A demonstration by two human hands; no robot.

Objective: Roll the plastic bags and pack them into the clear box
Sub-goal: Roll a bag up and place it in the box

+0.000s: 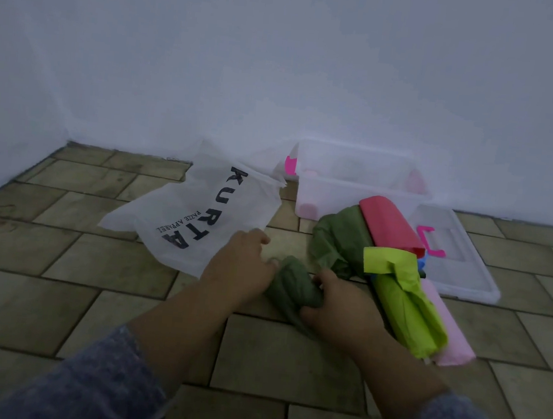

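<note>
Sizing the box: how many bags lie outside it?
5: white bag, left; olive bag in left hand and right hand; red bag, lime bag, pink bag piled right. Blue scrap maybe another.

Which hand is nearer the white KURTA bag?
Left. The left hand is beside the white KURTA bag; the right hand is farther right, holding the dark green bag.

Dim, bluish cast, soft blur, wide-angle edge warp.

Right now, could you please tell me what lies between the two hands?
In the head view, a partly rolled olive-green plastic bag lies between the left hand and right hand, both holding it.
</note>
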